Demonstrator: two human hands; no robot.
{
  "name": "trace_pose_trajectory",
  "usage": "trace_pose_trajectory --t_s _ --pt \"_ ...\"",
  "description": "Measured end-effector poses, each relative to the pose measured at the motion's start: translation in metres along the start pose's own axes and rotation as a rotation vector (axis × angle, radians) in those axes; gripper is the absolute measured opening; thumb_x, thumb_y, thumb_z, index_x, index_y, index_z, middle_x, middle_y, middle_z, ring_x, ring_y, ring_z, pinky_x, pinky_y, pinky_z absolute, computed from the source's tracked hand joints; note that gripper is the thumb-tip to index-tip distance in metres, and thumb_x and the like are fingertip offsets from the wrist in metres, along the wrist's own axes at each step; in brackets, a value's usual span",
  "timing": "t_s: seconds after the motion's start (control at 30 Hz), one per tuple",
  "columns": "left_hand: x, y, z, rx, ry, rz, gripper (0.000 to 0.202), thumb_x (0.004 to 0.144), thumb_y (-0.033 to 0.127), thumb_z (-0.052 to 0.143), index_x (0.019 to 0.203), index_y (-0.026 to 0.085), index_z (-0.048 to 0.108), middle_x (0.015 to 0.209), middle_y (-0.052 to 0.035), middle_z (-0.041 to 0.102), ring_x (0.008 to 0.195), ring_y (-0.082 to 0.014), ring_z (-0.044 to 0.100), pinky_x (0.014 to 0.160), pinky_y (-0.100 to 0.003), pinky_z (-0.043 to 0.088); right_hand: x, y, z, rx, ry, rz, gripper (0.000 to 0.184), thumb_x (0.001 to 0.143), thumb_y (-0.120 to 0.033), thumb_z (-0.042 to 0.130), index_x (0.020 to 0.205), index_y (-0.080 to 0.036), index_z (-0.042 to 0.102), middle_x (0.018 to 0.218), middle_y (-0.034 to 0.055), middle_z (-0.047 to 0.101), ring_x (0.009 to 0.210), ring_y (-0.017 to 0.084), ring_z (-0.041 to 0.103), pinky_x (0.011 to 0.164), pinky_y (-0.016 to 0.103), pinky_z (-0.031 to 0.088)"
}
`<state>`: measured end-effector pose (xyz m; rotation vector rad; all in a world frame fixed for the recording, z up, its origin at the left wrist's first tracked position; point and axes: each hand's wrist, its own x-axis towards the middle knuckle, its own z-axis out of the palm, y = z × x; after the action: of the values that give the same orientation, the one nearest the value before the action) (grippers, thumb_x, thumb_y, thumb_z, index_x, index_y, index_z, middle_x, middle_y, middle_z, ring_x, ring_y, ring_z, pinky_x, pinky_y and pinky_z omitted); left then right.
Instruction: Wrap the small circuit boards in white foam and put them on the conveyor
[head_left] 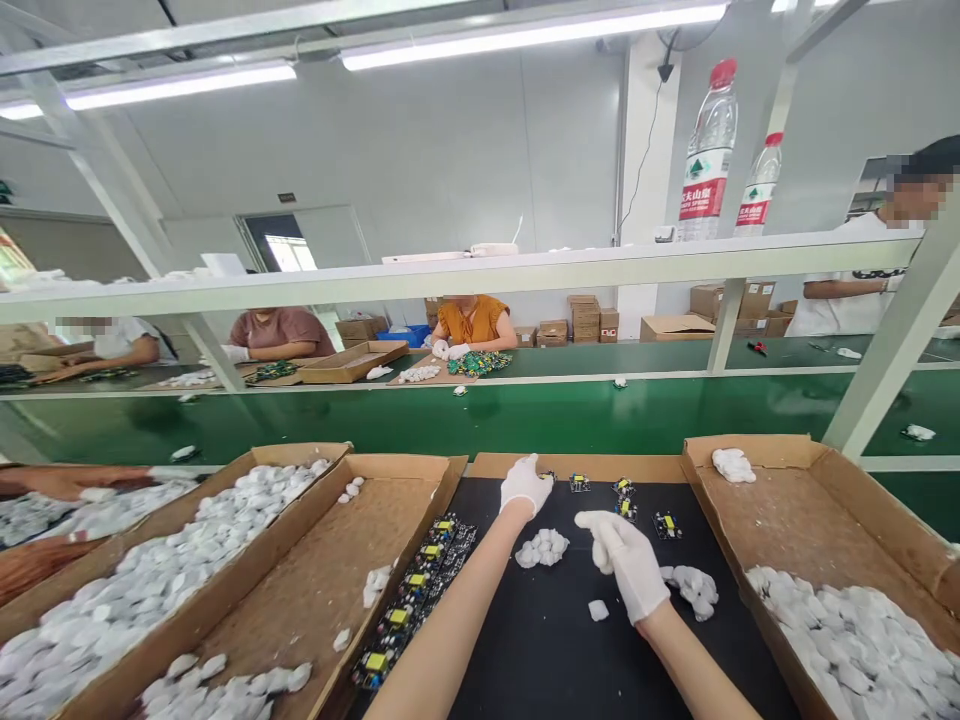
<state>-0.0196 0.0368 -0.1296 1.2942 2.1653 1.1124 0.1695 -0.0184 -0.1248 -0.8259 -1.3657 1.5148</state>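
A bright workshop with white walls and strip lights holds a long green conveyor belt [525, 415]. Over it runs a white shelf [480, 272] carrying two water bottles [709, 150], and four people work at the far side. On the near side lie three cardboard trays: the left tray [300, 449] is heaped with white foam pieces, the middle tray [322, 580] is nearly bare, and the right tray [795, 520] is filled at its near end. Between the last two lies a black mat [555, 650], with a row of circuit boards [412, 590] leaning along its left edge. The gloved left hand [525, 485] reaches to the mat's far edge, fingers curled down over a small board [550, 476] (whether it grips, I cannot tell). Four more loose boards [627, 510] lie just right of it. The gloved right hand [626, 565] is half closed, with a white piece [600, 555] at its fingertips; white on white, the hold is unclear. Two foam clusters [542, 547] flank that hand, and a single piece [598, 609] lies near its wrist.
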Motion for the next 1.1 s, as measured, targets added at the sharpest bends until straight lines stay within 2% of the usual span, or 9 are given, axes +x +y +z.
trace_pose_trajectory --t_s 0.1,0.27,0.43,0.63,0.77,0.87,0.93,1.0,1.1 --pt "0.011 0.001 0.006 0.148 -0.064 0.008 0.028 0.080 0.030 0.063 0.102 0.013 0.061 0.116 -0.0113 0.061 0.114 -0.0250 0.053 0.101 -0.048 0.034 -0.004 -0.003 0.002 0.079 -0.061 0.034 0.050 0.069 -0.053 0.063 0.103 -0.018 0.068 0.062 -0.0006 0.055 0.051 0.010 0.040 0.050 0.024 0.033" --pt "0.001 0.002 -0.003 0.197 -0.041 0.057 0.031 0.073 0.026 0.066 0.103 0.023 0.056 0.094 -0.0063 0.069 0.092 -0.0222 0.064 0.084 -0.034 0.044 -0.001 -0.002 0.002 0.266 -0.069 0.058 0.049 0.068 -0.051 0.065 0.106 -0.019 0.068 0.075 0.0020 0.058 0.061 0.011 0.048 0.057 0.024 0.041" --pt "-0.048 0.002 -0.015 0.098 0.031 0.187 0.044 0.076 0.026 0.061 0.118 0.024 0.048 0.097 -0.0025 0.069 0.083 -0.0157 0.065 0.079 -0.028 0.046 -0.004 0.000 0.003 -0.049 0.055 -0.104 0.052 0.072 -0.039 0.067 0.119 -0.020 0.058 0.079 0.0018 0.064 0.073 0.016 0.057 0.073 0.031 0.048" --pt "-0.098 0.002 -0.023 0.267 0.117 0.522 0.041 0.067 0.036 0.068 0.106 0.023 0.062 0.107 -0.0090 0.066 0.103 -0.0271 0.057 0.091 -0.039 0.041 -0.007 0.009 0.003 -0.303 0.036 -0.194 0.023 0.078 -0.037 0.061 0.094 -0.021 0.065 0.098 0.0082 0.067 0.086 0.022 0.061 0.080 0.037 0.049" --pt "-0.109 0.000 -0.021 0.307 0.112 0.587 0.034 0.065 0.035 0.068 0.097 0.022 0.065 0.101 -0.0103 0.067 0.098 -0.0285 0.059 0.087 -0.040 0.042 -0.008 0.010 0.004 -0.401 0.047 -0.248 0.019 0.076 -0.034 0.063 0.090 -0.022 0.067 0.112 0.0098 0.060 0.093 0.023 0.060 0.079 0.037 0.049" --pt "-0.114 -0.004 -0.018 0.268 0.173 0.625 0.029 0.064 0.035 0.069 0.089 0.021 0.066 0.093 -0.0099 0.068 0.090 -0.0267 0.062 0.081 -0.039 0.044 -0.010 0.010 0.010 -0.345 0.032 -0.204 0.022 0.074 -0.035 0.066 0.091 -0.022 0.065 0.114 0.0105 0.058 0.091 0.022 0.060 0.081 0.038 0.049" --pt "-0.116 -0.008 -0.018 0.220 0.252 0.677 0.026 0.063 0.033 0.068 0.086 0.020 0.066 0.088 -0.0083 0.069 0.084 -0.0245 0.062 0.076 -0.037 0.046 -0.011 0.010 0.013 -0.215 -0.002 -0.137 0.035 0.072 -0.038 0.068 0.101 -0.021 0.060 0.107 0.0102 0.061 0.088 0.022 0.061 0.081 0.038 0.049" --pt "-0.117 -0.009 -0.018 0.162 0.332 0.743 0.025 0.062 0.029 0.068 0.085 0.020 0.065 0.084 -0.0061 0.068 0.080 -0.0229 0.062 0.073 -0.035 0.046 -0.011 0.008 0.014 -0.082 -0.101 -0.032 0.046 0.071 -0.042 0.069 0.110 -0.020 0.057 0.099 0.0090 0.064 0.088 0.022 0.062 0.082 0.038 0.049" --pt "-0.119 -0.007 -0.020 0.083 0.410 0.830 0.027 0.061 0.026 0.069 0.087 0.020 0.063 0.083 -0.0047 0.067 0.079 -0.0222 0.062 0.072 -0.036 0.048 -0.012 0.004 0.013 0.022 -0.257 0.113 0.043 0.072 -0.045 0.068 0.105 -0.018 0.061 0.091 0.0066 0.066 0.086 0.021 0.061 0.078 0.035 0.049"
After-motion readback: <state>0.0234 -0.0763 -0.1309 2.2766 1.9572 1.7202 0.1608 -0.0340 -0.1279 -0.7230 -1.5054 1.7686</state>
